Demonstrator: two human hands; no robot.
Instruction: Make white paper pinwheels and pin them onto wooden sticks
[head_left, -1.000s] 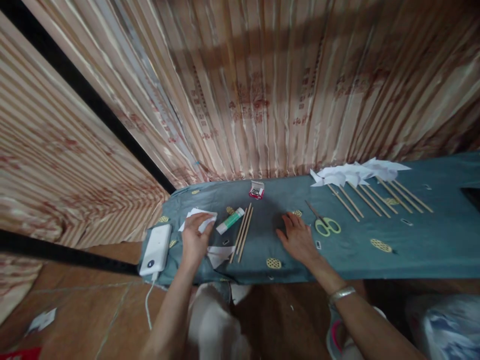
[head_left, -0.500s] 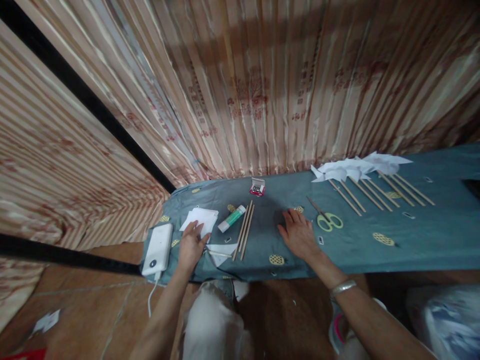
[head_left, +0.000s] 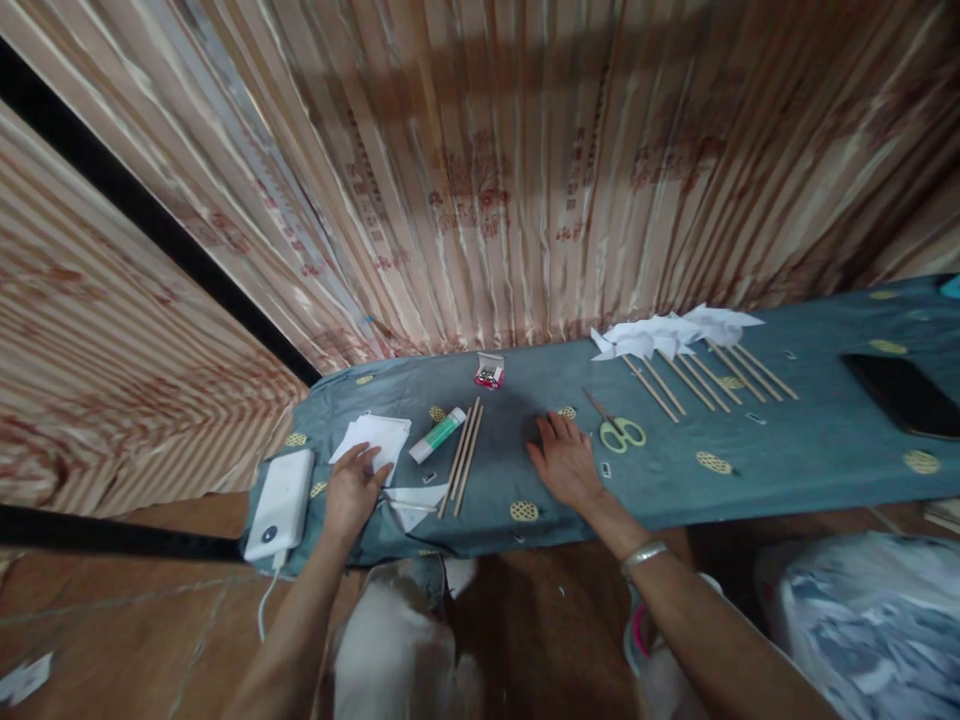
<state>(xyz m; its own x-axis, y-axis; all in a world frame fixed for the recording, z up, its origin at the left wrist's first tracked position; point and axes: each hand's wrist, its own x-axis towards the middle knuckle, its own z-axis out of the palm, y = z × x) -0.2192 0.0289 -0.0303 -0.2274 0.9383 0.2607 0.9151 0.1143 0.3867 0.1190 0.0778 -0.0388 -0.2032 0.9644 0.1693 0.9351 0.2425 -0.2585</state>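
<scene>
My left hand (head_left: pixel 351 494) rests at the stack of white paper sheets (head_left: pixel 384 434), fingertips on the paper and thumb apart from the fingers. Just right of it lie a cut paper piece (head_left: pixel 411 518) and a thin pale strip across it. My right hand (head_left: pixel 564 464) is spread flat on the green cloth, holding nothing, beside the scissors (head_left: pixel 622 434) with yellow-green handles. Between my hands are a green and white glue stick (head_left: pixel 438 436) and three wooden sticks (head_left: pixel 464 460). A small open red box (head_left: pixel 489 372) of metal bits stands behind them.
Paper pinwheels (head_left: pixel 652 335) on wooden sticks lie in a row at the back right. A white power bank (head_left: pixel 280 505) with a cable sits at the left end, a black phone (head_left: pixel 900 394) at the right. A filled plastic bag (head_left: pixel 862 620) stands on the floor.
The view has swung to the right, so the phone and more of the plastic bag show. Both hands stay in nearly the same places on the table.
</scene>
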